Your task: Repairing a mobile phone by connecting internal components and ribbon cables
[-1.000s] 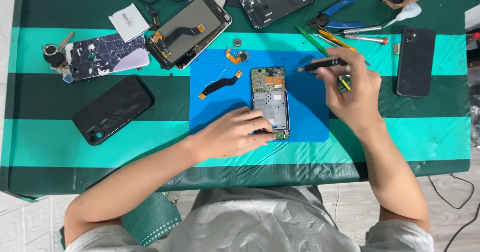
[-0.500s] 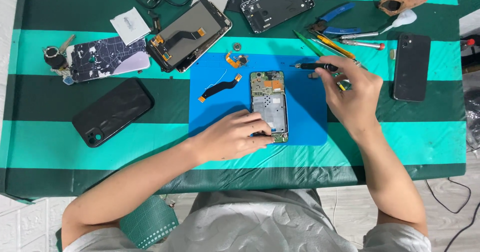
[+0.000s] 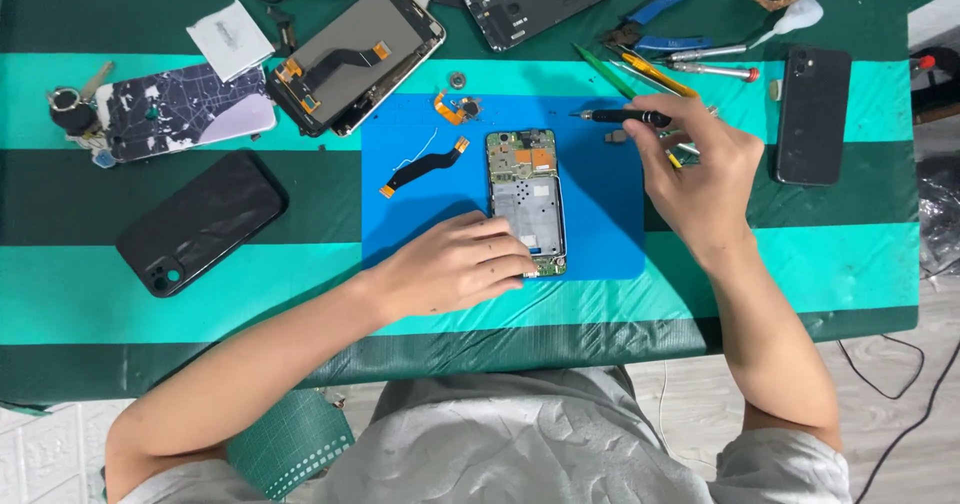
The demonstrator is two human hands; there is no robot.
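Opened phone [image 3: 527, 199], back off, board and metal frame exposed, lying mid blue mat [image 3: 410, 234]. Left hand [image 3: 455, 264] flat, fingers pinning phone's lower edge. Right hand [image 3: 700, 179] pinching black screwdriver [image 3: 625, 117] right of phone.

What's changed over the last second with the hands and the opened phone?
The right hand has lifted the black screwdriver up and away from the opened phone, holding it level above the blue mat. The left hand stays pressed on the phone's lower left edge. Phone, flex cable and surrounding parts have not moved.
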